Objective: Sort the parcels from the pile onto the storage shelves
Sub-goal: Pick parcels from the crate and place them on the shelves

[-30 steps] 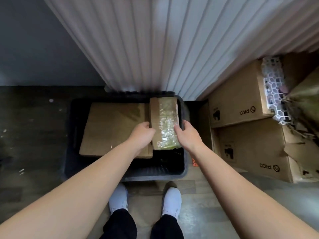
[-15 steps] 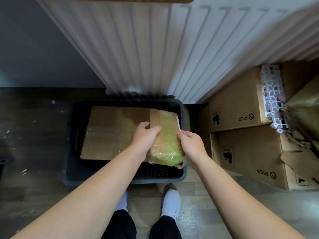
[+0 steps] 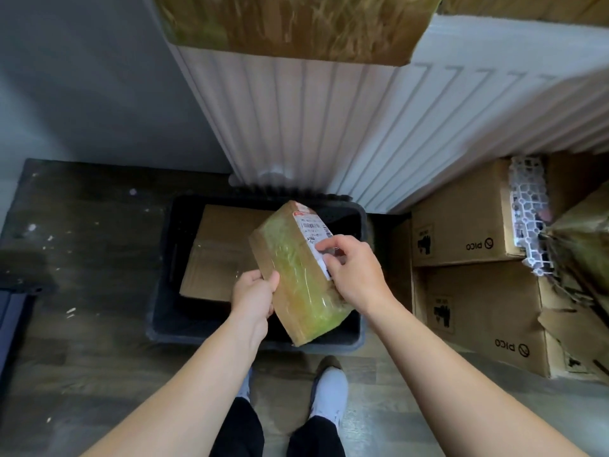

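A small cardboard parcel (image 3: 293, 275) wrapped in yellowish tape, with a white label on one side, is lifted and tilted above a black crate (image 3: 158, 311) on the floor. My left hand (image 3: 253, 296) grips its left edge, thumb on top. My right hand (image 3: 354, 275) holds its right side, fingers curled over the label. A flat brown cardboard parcel (image 3: 217, 258) lies inside the crate beneath it.
A white ribbed panel (image 3: 329, 127) rises behind the crate, with a brown box (image 3: 290, 24) on top of it. Two stacked PICO cartons (image 3: 471, 275) and a white plastic grid (image 3: 527, 206) stand to the right. My shoes (image 3: 329, 387) are in front of the crate on dark wooden flooring.
Both hands have lifted the taped parcel out of the crate and turned it so its label side shows. The head has tilted up, revealing the box on top of the white panel.
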Demonstrator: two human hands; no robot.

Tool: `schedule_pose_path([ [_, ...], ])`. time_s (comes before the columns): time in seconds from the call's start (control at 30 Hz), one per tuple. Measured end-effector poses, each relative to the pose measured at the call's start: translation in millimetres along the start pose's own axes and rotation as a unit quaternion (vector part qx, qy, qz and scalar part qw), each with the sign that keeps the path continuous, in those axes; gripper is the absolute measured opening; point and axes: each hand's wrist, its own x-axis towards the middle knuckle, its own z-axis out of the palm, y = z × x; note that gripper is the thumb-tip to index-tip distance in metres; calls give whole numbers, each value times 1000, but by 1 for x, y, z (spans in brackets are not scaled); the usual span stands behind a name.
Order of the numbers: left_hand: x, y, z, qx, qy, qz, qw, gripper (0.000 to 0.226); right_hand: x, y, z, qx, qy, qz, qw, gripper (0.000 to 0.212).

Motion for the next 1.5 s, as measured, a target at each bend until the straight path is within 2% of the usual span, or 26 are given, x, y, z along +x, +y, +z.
schedule_pose_path([
  [0.03, 1, -1, -2, -10, 7, 3, 1000, 9, 0, -3, 2, -29, 4, -13, 999, 22],
  [0.1, 4, -2, -8, -27, 15, 11, 999, 11, 1, -6, 3, -64, -6, 4, 998, 46],
  [0.17, 5, -1, -15, -45, 5, 15, 999, 14, 3, -7, 0, -3, -49, 84, 995, 67],
  [0.2, 5, -1, -18, -48, -9, 21, 999, 16, 2, -6, -1, 59, -83, 114, 988, 62],
  [0.23, 5, 1, -21, -39, -23, 30, 998, 19, 1, -4, -2, 120, -125, 131, 976, 50],
  [0.3, 4, 5, -24, 10, -38, 56, 998, 26, -2, 0, 0, 165, -147, 118, 968, 29],
  [0.43, -1, 12, -21, 73, -82, 101, 989, 57, -5, 4, 8, 146, -103, 76, 981, 29],
  [0.6, -1, 15, -13, 63, -158, 108, 979, 70, -8, 0, 8, 155, -78, 63, 983, 30],
  [0.8, -6, 19, -14, 48, -196, 120, 972, 105, -16, 4, 7, 184, -88, 48, 978, 27],
  [1.0, -2, 17, -18, 74, -144, 141, 977, 89, -18, -2, 7, 156, -111, 51, 980, 24],
  [1.13, -6, 17, -18, 86, -174, 145, 970, 71, -12, -19, 12, 143, -83, 41, 985, 36],
  [1.3, -13, 21, -20, 95, -201, 143, 964, 82, -5, -46, 11, 184, -41, 33, 982, 48],
  [1.43, -27, 29, -31, 84, -225, 146, 960, 89, -2, -70, 3, 218, -71, 44, 972, 77],
  [1.5, -36, 34, -40, 72, -231, 144, 960, 92, -5, -86, 1, 206, -95, 34, 973, 77],
])
